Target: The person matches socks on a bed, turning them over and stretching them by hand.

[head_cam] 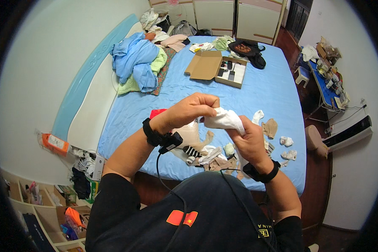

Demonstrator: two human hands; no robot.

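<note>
A white sock (224,119) is stretched between my two hands above the bed. My left hand (195,110) pinches one end of it, and my right hand (249,138) grips the other end. Below them, on the blue bedsheet (176,97), lies a loose pile of socks, among them a black-and-white striped sock (192,151) and beige ones (219,164). Right of the pile are another white sock (257,116), a beige sock (269,128) and small bundled socks (286,141). A clear plastic package (189,134) is partly hidden behind my left forearm.
An open cardboard box (229,82) with small black devices lies farther back on the bed. Crumpled blue bedding (134,56) is heaped by the headboard, and a black bag (247,48) lies near the far edge. Black cables (159,167) run from my wrist straps.
</note>
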